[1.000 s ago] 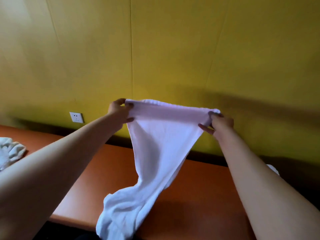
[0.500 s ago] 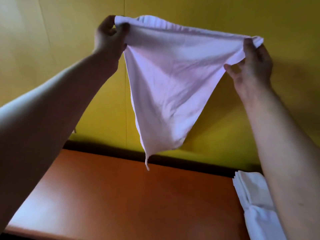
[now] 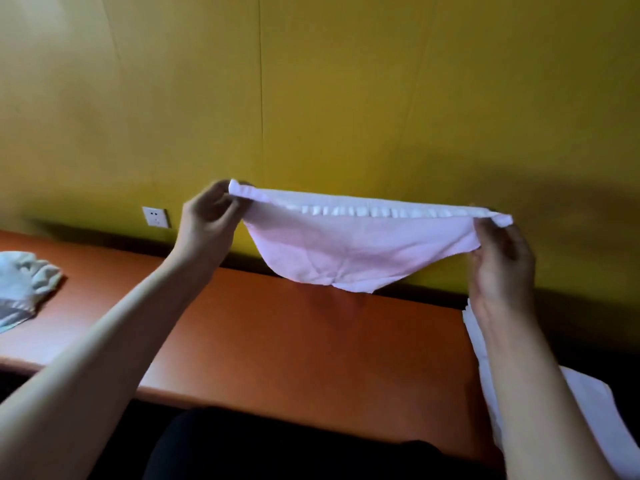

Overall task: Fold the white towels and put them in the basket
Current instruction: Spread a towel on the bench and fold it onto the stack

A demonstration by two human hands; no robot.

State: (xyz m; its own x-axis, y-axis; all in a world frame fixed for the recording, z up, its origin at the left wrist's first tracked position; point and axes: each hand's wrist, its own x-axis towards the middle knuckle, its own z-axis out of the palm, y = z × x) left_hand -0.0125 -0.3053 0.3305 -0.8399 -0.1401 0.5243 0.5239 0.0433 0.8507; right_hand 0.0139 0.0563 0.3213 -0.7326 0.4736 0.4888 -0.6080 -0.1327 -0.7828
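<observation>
Above the orange-brown table point(image 3: 277, 341), in the head view, we see a white towel point(image 3: 360, 251) stretched out in the air between two bare hands. The left hand point(image 3: 207, 226) pinches the towel's left end, thumb and curled fingers closed on the bunched corner. The right hand point(image 3: 502, 265) does the same on the right end, its fingers curled round the cloth, with a little tab of towel sticking out past them to the right. The top edge runs nearly level from hand to hand and looks gathered into small ruffles along its middle. Below that edge the cloth sags in a shallow curve, its lowest point hanging just over the far edge of the table; we cannot tell whether it touches the wood. Both forearms reach in from the near side, one at each lower corner of the view.

On the table at the far left lies a crumpled pale cloth point(image 3: 24, 285), well apart from the held towel. On the right, partly hidden behind the right forearm, we see a stack of folded white towels point(image 3: 599, 410) running from the far side toward us. Behind the table stands a yellow wall point(image 3: 346, 98), with a white wall socket point(image 3: 156, 217) low down, just left of the left hand.
</observation>
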